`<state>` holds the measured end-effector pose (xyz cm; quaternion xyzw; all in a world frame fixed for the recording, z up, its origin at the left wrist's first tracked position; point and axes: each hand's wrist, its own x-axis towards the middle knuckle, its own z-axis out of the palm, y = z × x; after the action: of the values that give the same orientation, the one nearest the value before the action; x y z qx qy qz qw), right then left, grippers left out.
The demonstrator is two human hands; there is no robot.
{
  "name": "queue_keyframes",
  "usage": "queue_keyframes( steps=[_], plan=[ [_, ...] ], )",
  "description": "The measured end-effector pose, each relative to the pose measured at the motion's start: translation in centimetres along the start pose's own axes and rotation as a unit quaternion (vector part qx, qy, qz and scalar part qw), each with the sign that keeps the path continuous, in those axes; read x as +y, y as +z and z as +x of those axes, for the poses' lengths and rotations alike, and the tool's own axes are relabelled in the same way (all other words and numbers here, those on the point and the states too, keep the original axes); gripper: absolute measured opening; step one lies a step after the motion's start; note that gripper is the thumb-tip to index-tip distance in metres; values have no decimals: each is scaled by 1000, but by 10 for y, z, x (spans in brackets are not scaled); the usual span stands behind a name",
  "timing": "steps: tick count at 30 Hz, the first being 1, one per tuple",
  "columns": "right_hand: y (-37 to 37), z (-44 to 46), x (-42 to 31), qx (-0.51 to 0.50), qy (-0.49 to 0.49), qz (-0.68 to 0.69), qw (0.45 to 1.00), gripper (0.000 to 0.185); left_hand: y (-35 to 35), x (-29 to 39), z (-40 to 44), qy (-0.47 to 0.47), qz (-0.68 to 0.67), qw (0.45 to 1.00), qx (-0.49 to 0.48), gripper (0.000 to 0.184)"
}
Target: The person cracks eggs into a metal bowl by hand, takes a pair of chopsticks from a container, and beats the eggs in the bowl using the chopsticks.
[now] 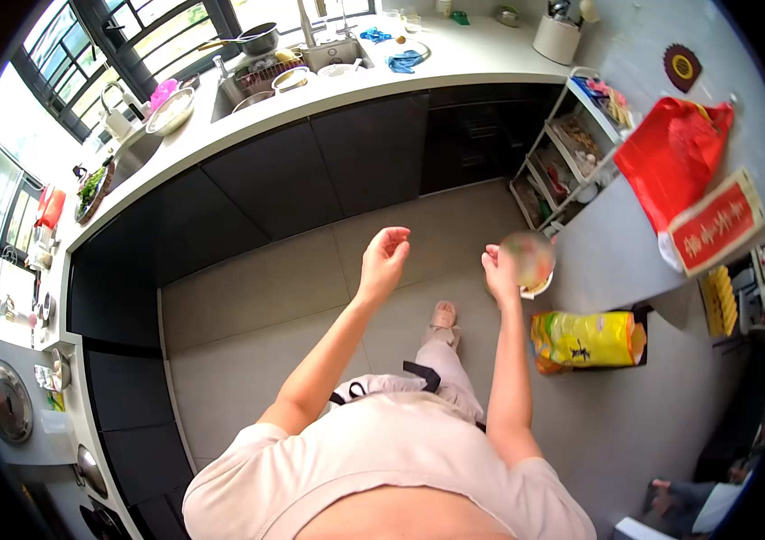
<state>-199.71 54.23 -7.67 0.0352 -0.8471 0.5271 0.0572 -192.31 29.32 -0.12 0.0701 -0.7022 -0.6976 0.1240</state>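
Observation:
My left hand (pixel 385 259) is held out over the tiled floor with its fingers loosely curved, and nothing shows in it. To its right is my right hand (pixel 498 273), fingers curled in; whether they hold anything is hidden. Just beside the right hand is a white-rimmed round container (pixel 540 288), its upper part covered by a blurred round patch. I cannot tell whether the hand touches it. A yellow bag (pixel 585 339) lies on the floor below and to the right of that hand.
A counter (pixel 247 130) with dark cabinets (pixel 265 184) curves around ahead and left, carrying a sink (pixel 337 56), pans and bowls. On the right stand a shelf cart (pixel 571 144) and a grey surface (pixel 607 238) with a red bag (pixel 675 162). Another person's hand (pixel 661 495) shows at lower right.

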Motion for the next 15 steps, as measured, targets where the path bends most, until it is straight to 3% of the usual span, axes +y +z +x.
queue_keyframes(
  steps=[7,15],
  plan=[
    [1,229,-53,-40,-46,-14,998,28,41,16,199,13,-4,997,73,22],
    [35,414,-39,-67,-26,14,997,28,42,-5,449,45,50,992,105,24]
  ],
)
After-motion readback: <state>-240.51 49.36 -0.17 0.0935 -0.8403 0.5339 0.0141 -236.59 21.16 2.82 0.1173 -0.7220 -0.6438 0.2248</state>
